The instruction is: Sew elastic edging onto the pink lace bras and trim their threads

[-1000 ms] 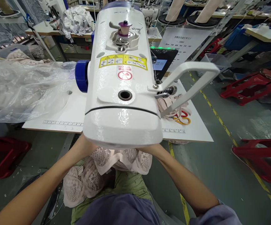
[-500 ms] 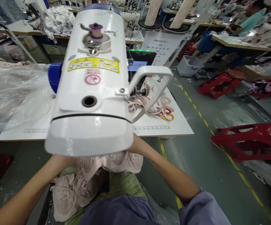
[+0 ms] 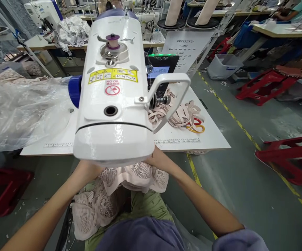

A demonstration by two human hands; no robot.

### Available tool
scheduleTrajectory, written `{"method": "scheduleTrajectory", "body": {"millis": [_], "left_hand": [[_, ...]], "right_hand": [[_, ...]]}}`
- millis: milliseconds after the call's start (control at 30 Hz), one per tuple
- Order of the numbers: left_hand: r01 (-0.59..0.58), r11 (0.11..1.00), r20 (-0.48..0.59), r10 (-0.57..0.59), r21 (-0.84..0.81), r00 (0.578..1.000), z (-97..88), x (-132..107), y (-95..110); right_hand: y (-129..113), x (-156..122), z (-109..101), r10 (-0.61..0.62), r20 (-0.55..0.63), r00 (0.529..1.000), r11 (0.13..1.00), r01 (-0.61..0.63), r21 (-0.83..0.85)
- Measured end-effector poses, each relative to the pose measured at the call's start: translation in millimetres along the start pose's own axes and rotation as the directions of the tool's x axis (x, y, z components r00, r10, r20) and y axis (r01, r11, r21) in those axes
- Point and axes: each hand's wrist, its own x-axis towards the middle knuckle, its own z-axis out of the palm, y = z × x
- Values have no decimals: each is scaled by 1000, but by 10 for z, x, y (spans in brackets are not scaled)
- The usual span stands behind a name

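A white sewing machine (image 3: 114,139) fills the middle of the view, and its head covers the fingers of both my hands. Beige lace bras (image 3: 140,174) hang from the table's front edge down over my lap, part of them under the machine head. My left hand (image 3: 90,169) is at the lace's left side, only its back and wrist showing. At the right side of the lace, my right hand (image 3: 154,158) reaches in under the machine head. What the fingertips grip is hidden.
On the white table (image 3: 210,139) lie beige straps (image 3: 182,115) and scissors with red and orange handles (image 3: 196,128). Clear plastic sheeting (image 3: 22,115) covers the left side. Red stools (image 3: 292,157) stand on the floor at right, and a co-worker's arm (image 3: 286,15) shows far right.
The view has shifted, so the machine and table appear further right. Both hands stay by the lace under the machine head, with no clear change in their hold.
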Motion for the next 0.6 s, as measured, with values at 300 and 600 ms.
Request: {"method": "scheduleTrajectory", "body": {"millis": [300,600], "left_hand": [[-77,988,116,61,136,991,119,-36,146],[40,913,405,-219,406,888,-89,-329,439]], "right_hand": [[609,-361,50,259,293,920,620,-392,679],[187,-520,-129,278,-116,953,756,-143,639]]}}
